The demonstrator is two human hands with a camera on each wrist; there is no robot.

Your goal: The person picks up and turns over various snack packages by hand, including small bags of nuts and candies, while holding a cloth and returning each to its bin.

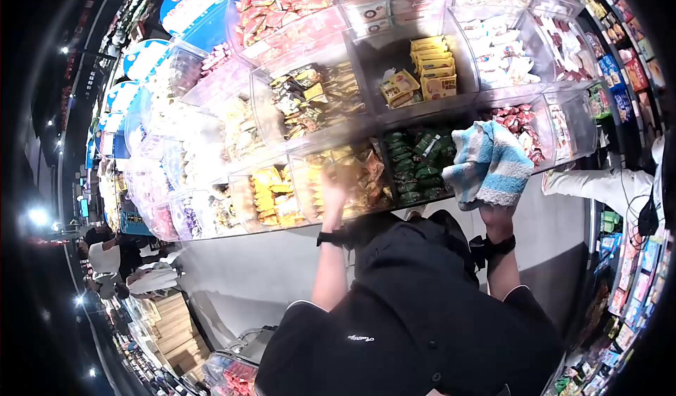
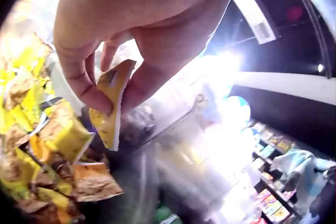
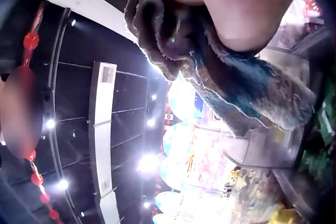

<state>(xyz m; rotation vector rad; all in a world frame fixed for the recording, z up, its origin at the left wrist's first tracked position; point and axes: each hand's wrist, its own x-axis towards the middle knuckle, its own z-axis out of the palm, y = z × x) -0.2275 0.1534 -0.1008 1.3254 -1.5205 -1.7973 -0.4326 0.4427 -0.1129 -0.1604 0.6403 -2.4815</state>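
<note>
My left hand [image 2: 152, 11] pinches a small yellow snack packet [image 2: 110, 106] between thumb and fingers. In the head view that hand [image 1: 336, 190] is blurred, over a front bin of yellow and brown packets [image 1: 370, 178]. Similar packets [image 2: 58, 129] lie just beside the held one in the left wrist view. My right hand [image 3: 231, 6] holds a blue-and-white striped towel [image 1: 493, 160] that hangs in folds and covers most of its fingers. The towel is over the front bins, between dark green packets [image 1: 415, 160] and red ones [image 1: 521, 125].
Clear plastic dividers [image 1: 366, 79] split the display into compartments of wrapped snacks. Stacked yellow packs [image 1: 433, 65] stand in a bin behind. A person in light trousers [image 1: 598, 188] is at the right. Wooden crates [image 1: 176, 325] stand at lower left.
</note>
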